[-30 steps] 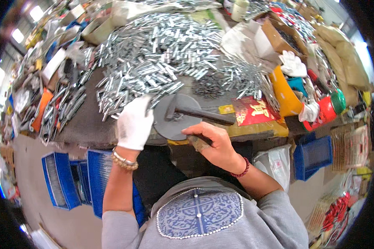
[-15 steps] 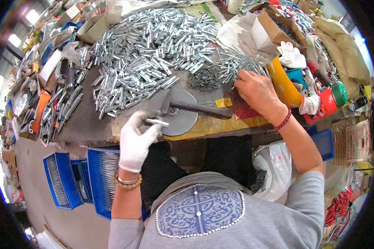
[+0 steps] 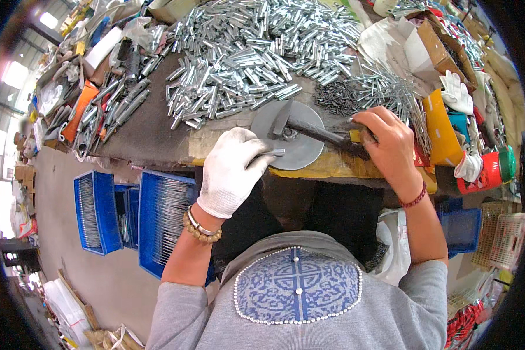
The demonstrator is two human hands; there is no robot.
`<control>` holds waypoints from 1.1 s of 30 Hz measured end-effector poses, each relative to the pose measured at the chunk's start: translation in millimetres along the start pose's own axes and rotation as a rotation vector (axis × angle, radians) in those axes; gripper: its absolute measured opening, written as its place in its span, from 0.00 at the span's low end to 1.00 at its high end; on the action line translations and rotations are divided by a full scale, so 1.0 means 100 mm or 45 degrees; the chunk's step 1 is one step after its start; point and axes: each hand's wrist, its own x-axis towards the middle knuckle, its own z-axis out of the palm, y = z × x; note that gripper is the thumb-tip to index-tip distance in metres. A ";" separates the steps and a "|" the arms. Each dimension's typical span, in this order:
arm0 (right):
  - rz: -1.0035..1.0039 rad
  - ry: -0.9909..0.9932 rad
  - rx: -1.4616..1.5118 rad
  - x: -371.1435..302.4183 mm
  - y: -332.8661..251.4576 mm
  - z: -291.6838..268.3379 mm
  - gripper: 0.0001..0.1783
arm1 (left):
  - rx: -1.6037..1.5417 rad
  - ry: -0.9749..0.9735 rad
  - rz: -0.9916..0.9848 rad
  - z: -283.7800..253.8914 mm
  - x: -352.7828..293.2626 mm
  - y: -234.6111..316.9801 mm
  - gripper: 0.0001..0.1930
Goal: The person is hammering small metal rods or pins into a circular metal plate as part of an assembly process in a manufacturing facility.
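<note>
My left hand [image 3: 230, 172], in a white glove, pinches a short silver metal tube [image 3: 279, 153] between thumb and fingers. It is just left of a round grey disc [image 3: 305, 153] at the table's front edge. Across the disc lies a hammer [image 3: 318, 132], its head on the plate and its dark handle pointing right. My bare right hand [image 3: 388, 146] is by the handle's end, fingers curled together; what they hold, if anything, is too small to make out. Beyond it are dark short pins [image 3: 336, 98] and thin silver rods [image 3: 382, 96].
A large heap of silver tubes [image 3: 245, 70] covers the far middle of the table. Tools [image 3: 119, 111] crowd the left side. At right stand a yellow curved piece [image 3: 442, 128], a white glove [image 3: 456, 93] and a red container [image 3: 478, 174]. Blue bins [image 3: 151, 224] of rods are below left.
My left hand has come up to the disc with the tube. The right hand has drawn back from the thin rods toward the hammer handle. The whole view has shifted.
</note>
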 end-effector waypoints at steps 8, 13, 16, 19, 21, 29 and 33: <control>-0.143 -0.112 0.282 -0.02 -0.69 0.28 0.13 | 0.015 -0.045 0.016 -0.01 0.01 -0.05 0.09; -0.118 -0.182 0.293 0.03 -0.75 0.36 0.10 | -0.037 0.000 0.068 -0.02 -0.05 -0.08 0.08; -0.122 -0.198 0.273 0.04 -0.74 0.39 0.10 | -0.057 -0.005 0.084 -0.01 -0.02 -0.08 0.07; -0.146 -0.208 0.256 0.06 -0.76 0.37 0.10 | -0.068 0.005 0.099 -0.02 -0.03 -0.09 0.07; -0.173 -0.225 0.253 0.09 -0.75 0.37 0.10 | -0.071 -0.001 0.092 -0.02 -0.02 -0.09 0.07; -0.276 -0.290 0.254 0.19 -0.72 0.37 0.10 | -0.098 -0.023 0.019 -0.01 -0.05 -0.08 0.08; -0.319 -0.325 0.246 0.21 -0.75 0.39 0.07 | -0.139 -0.047 0.050 0.02 -0.05 -0.09 0.08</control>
